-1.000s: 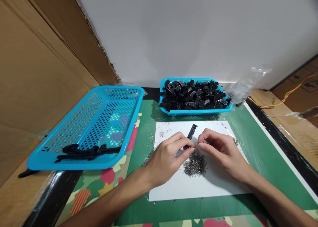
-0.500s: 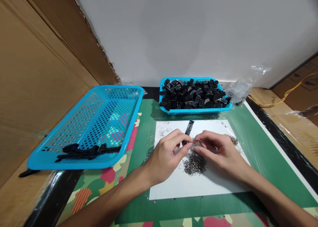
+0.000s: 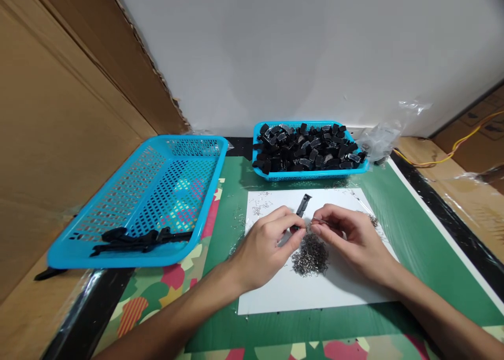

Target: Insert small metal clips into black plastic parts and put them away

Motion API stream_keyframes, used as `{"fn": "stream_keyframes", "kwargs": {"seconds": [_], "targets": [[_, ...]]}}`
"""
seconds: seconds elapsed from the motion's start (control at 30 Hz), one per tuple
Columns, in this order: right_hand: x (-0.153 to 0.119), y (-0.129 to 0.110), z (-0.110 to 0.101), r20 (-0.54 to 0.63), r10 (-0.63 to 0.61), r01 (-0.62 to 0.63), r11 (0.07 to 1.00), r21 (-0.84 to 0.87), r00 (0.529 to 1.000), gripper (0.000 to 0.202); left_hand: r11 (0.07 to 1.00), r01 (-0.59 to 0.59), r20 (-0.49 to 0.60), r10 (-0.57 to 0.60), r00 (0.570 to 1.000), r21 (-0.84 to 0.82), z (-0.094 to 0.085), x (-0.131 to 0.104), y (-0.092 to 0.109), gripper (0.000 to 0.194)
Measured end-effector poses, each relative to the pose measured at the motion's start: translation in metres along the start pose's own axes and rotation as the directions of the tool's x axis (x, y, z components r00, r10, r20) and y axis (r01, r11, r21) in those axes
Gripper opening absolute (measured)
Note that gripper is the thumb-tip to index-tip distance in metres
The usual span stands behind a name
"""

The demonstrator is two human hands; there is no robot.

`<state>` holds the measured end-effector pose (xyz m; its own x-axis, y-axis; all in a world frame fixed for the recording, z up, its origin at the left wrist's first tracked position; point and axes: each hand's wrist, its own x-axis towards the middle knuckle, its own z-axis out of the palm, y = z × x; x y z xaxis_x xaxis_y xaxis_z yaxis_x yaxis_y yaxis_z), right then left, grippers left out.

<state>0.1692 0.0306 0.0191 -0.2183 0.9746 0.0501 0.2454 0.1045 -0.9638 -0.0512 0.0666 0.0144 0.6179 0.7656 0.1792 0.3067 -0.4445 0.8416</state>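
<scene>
My left hand [image 3: 271, 244] is closed around a narrow black plastic part [image 3: 303, 205], whose upper end sticks up beyond the fingers. Close to its right, my right hand [image 3: 348, 236] pinches a thin metal tool [image 3: 322, 222]; the tool's tip is too small to make out. The fingertips of both hands are a little apart. Just below them, a heap of small metal springs or clips [image 3: 310, 257] lies on a white sheet [image 3: 315, 297]. More small wire pieces [image 3: 258, 208] are scattered at the sheet's upper left.
A blue basket [image 3: 315, 176] full of black parts stands behind the sheet. At left, another blue basket [image 3: 118, 261] holds a few long black parts [image 3: 145, 240]. A clear plastic bag [image 3: 381, 139] and yellow wires [image 3: 452, 152] are at the back right. Cardboard [image 3: 79, 87] rises at left.
My right hand has drawn slightly away from my left, with the metal tool still in it. The black part's upper end has tilted a little to the right.
</scene>
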Motion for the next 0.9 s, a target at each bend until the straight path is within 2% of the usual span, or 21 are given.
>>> {"fn": "stream_keyframes", "kwargs": {"seconds": [0.1,0.23,0.37,0.47,0.63,0.9], "targets": [[0.000,0.001,-0.003,-0.031,-0.020,0.019,0.999,-0.043,0.999,0.020,1.000,-0.014,0.006,0.014,1.000,0.010,0.000,0.000,0.001,0.012],[0.001,0.002,-0.009,-0.036,-0.070,0.058,0.963,-0.264,0.997,0.025,1.000,0.000,-0.034,0.000,0.999,-0.014,-0.001,-0.001,0.001,0.013],[0.000,0.004,-0.007,0.026,-0.205,0.196,0.880,-0.433,0.979,0.014,1.000,0.012,-0.048,-0.013,0.999,-0.025,-0.001,-0.001,0.001,0.015],[-0.001,0.007,-0.002,0.026,-0.311,0.281,0.815,-0.506,0.950,0.006,0.999,0.019,-0.027,-0.020,0.999,-0.036,-0.001,0.000,0.002,0.017],[-0.002,0.012,0.002,0.051,-0.428,0.381,0.739,-0.556,0.903,0.004,0.999,0.034,-0.004,-0.034,0.999,-0.043,-0.002,0.001,0.001,0.019],[-0.003,0.015,-0.001,0.167,-0.485,0.472,0.622,-0.624,0.859,0.014,1.000,0.011,0.002,-0.011,1.000,-0.009,-0.002,0.000,0.002,0.017]]}}
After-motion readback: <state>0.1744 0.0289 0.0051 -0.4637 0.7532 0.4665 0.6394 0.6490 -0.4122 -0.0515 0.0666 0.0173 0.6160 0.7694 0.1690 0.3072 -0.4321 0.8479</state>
